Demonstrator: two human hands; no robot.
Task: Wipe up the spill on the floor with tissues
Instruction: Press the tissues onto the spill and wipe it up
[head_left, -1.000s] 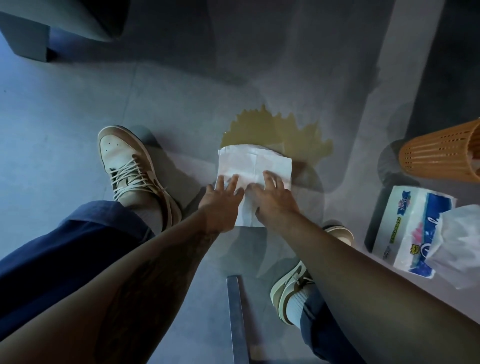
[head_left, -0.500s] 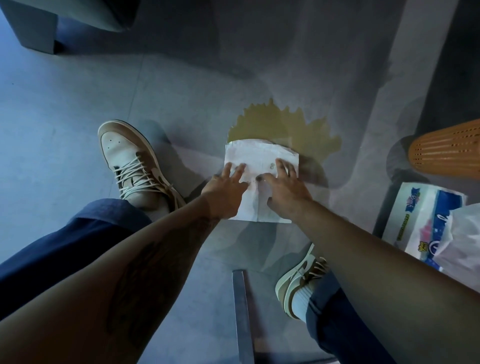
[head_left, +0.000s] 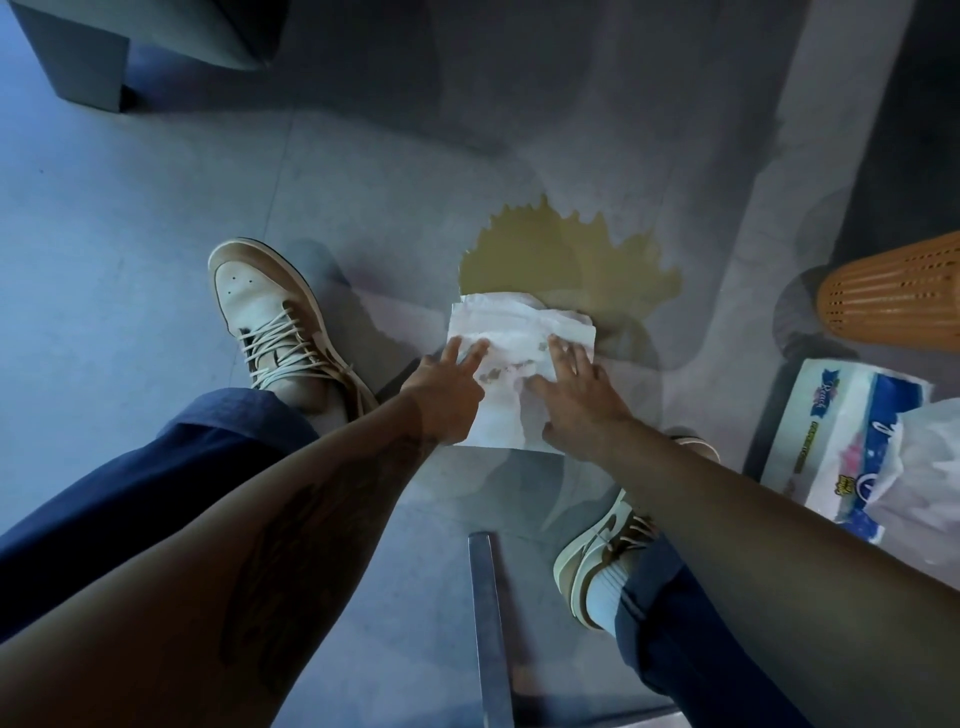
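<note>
Tissue: one white sheet (head_left: 511, 332) lies flat on the floor (head_left: 156, 208). Its far edge overlaps the near rim of the spill, and grey wet blotches show between my hands.
Spill: a yellow-brown puddle (head_left: 566, 260), mostly uncovered, extending past the sheet's far edge and to its right.
Left hand: my left hand (head_left: 447, 389) rests flat on the sheet's left part, fingers straight and spread, pressing down. It grasps nothing.
Right hand: my right hand (head_left: 576, 389) rests flat on the right part, fingers extended, pressing. It grasps nothing.
Step in hand: in my judgement, the first pass, with most of the liquid not yet absorbed.
Risk, tearing: the wetted sheet may rip under my fingertips if I push hard while sliding it.
Risk, spreading: one sheet may saturate and drive liquid ahead, towards the orange basket (head_left: 893, 291).
Risk, contact: liquid may soak through to my palms.
Supply: the tissue pack (head_left: 841, 431) lies to my right, apart from the puddle.
</note>
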